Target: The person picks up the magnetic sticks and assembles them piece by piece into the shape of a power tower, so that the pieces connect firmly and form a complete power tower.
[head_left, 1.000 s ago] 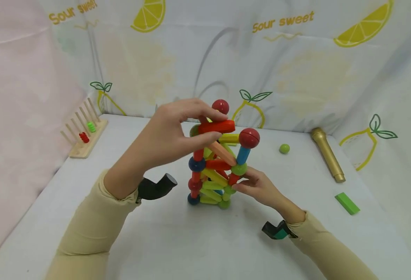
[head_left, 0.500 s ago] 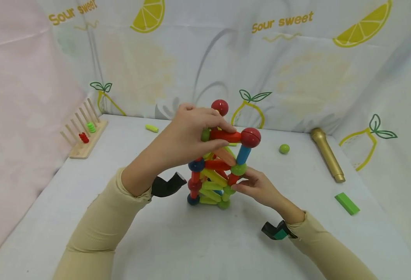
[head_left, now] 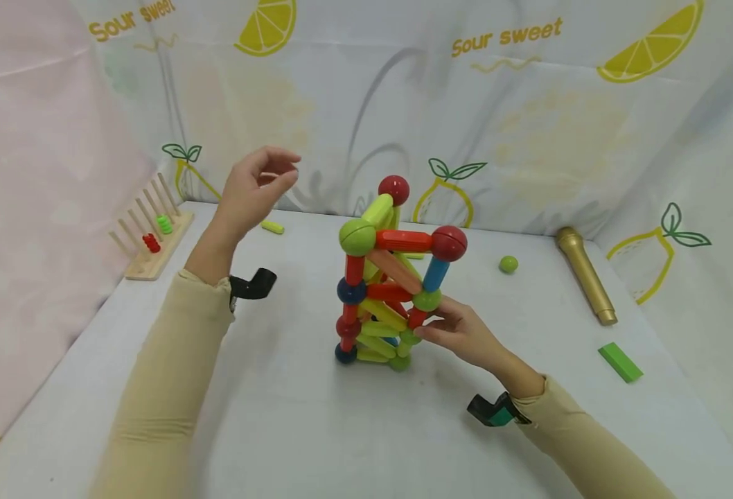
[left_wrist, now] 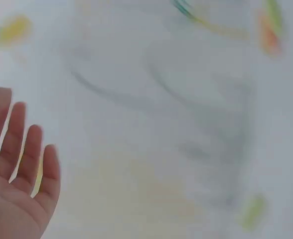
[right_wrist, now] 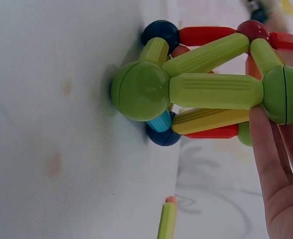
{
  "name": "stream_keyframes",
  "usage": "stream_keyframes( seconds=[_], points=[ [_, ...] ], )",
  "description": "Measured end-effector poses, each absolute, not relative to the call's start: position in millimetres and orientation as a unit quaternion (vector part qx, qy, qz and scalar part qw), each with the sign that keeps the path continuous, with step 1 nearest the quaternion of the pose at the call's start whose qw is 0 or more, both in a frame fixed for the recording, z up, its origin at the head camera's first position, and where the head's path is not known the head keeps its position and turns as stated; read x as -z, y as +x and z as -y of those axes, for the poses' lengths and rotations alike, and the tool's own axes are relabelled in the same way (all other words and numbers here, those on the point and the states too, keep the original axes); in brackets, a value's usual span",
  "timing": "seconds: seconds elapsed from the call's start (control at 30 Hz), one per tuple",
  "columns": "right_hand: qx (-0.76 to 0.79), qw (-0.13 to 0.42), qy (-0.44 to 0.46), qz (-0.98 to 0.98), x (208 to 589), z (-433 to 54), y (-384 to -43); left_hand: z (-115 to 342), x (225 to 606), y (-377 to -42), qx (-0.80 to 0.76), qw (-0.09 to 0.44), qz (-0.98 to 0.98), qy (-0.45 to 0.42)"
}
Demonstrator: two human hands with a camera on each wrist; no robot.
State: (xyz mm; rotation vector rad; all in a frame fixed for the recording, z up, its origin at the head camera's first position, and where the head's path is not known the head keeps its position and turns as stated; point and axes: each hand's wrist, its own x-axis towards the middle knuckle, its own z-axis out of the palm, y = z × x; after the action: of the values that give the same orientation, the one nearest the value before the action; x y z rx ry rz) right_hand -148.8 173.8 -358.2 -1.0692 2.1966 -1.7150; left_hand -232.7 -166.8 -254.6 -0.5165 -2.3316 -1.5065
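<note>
A tower of colourful magnetic sticks and balls (head_left: pixel 393 290) stands upright on the white table. Across its top front, a red stick (head_left: pixel 404 241) bridges a green ball (head_left: pixel 357 237) and a red ball (head_left: pixel 449 243). My right hand (head_left: pixel 466 335) steadies the tower's right side, thumb in front and fingers behind, around a lower green ball (right_wrist: pixel 285 94). In the right wrist view its fingers (right_wrist: pixel 267 154) lie against that ball. My left hand (head_left: pixel 251 190) is raised left of the tower, holding nothing, fingers loosely bent; the left wrist view shows its bare palm (left_wrist: pixel 17 189).
A wooden peg stand (head_left: pixel 157 242) with red and green beads sits at the back left. A yellow-green stick (head_left: pixel 272 226) lies behind the left hand. Rightward are a green ball (head_left: pixel 508 264), a gold toy microphone (head_left: pixel 585 277) and a green block (head_left: pixel 620 362).
My left hand brought the red stick rightward to the red ball, let go of it there, and moved away left and up. My right hand has stayed at the tower's side.
</note>
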Motion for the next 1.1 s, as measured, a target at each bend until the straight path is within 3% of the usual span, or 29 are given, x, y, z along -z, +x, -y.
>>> stream_keyframes(
  seconds=[0.2,0.37,0.53,0.77,0.9,1.0,1.1],
  points=[
    [0.579,0.083,-0.354,-0.73,359,-173,-147,232,345,-290,0.363,-0.012,0.929,-0.071],
    [0.578,0.08,-0.363,-0.726,361,-174,-146,243,376,-307,0.306,-0.052,0.948,-0.076],
    [0.581,0.076,-0.368,-0.722,363,-174,-146,236,376,-312,0.264,-0.092,0.958,-0.057],
    [0.576,0.071,-0.383,-0.718,364,-172,-148,230,377,-299,0.227,-0.06,0.972,-0.017],
    [0.573,0.07,-0.387,-0.719,364,-172,-149,231,370,-295,0.322,-0.08,0.943,0.01],
    [0.573,0.069,-0.383,-0.722,363,-173,-149,216,343,-287,0.453,-0.068,0.889,0.017],
    [0.572,0.069,-0.379,-0.724,362,-174,-149,191,296,-267,0.558,-0.021,0.829,-0.022]
  ],
)
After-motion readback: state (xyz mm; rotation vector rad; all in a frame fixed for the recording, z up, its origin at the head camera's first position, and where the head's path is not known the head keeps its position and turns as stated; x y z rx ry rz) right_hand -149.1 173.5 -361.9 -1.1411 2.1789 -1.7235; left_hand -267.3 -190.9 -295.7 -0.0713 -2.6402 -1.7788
